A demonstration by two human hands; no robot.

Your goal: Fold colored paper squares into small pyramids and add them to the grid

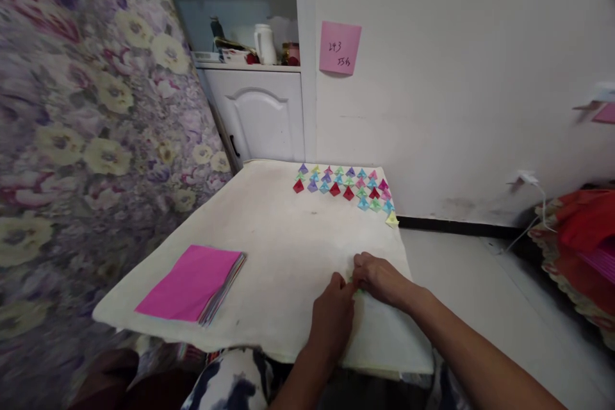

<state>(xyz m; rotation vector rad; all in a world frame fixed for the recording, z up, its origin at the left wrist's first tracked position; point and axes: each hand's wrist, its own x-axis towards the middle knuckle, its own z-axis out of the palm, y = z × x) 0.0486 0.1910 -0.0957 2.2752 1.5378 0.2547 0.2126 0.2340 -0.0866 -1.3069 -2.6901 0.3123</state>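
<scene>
My left hand (335,311) and my right hand (379,277) meet low over the right front part of the cloth-covered table (273,256). Between their closed fingertips is a small piece of green paper (359,291), mostly hidden by the fingers, so its folds cannot be made out. Along the far right of the table, small folded paper pieces (335,189) in red, blue, green, purple, pink and yellow lie in rows. A yellow folded piece (392,220) sits nearest me at the right edge. To the left lies a stack of square coloured paper (189,283), a magenta sheet on top.
A floral curtain (110,141) hangs along the left side. Behind the table stand a white cabinet (264,112) and a wall with a pink note (340,48). On the right, a charger with a white cable (544,205) is plugged in above red fabric (583,230).
</scene>
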